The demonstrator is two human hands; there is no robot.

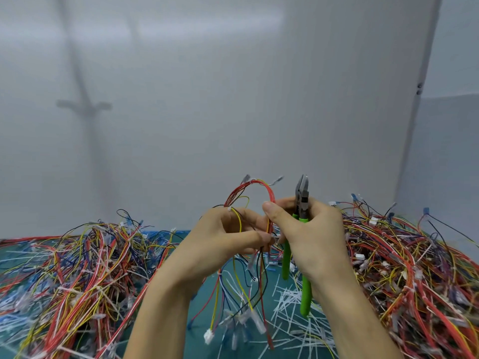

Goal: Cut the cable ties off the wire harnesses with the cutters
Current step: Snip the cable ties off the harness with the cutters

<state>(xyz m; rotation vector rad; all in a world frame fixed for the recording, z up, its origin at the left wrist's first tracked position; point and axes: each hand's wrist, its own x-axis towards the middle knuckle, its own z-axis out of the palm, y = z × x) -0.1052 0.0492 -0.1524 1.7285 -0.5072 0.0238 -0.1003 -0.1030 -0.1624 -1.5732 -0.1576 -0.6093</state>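
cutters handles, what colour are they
Bright green: the cutters in the right hand have green handles and a grey metal head, seen in the head view.

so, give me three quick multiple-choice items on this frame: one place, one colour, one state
1. Where do the loose cut ties lie?
A in a bin
B on the mat, below the right hand
C on a shelf

2. What colour are the handles of the cutters?
A red
B green
C black

3. What state are the cutters in?
A biting a tie
B lying on the mat
C held tip-up, biting nothing

Answers:
1. B: white offcuts are strewn on the teal mat.
2. B: both handles are bright green.
3. C: the right hand grips them upright beside the harness loop, which the left hand holds.
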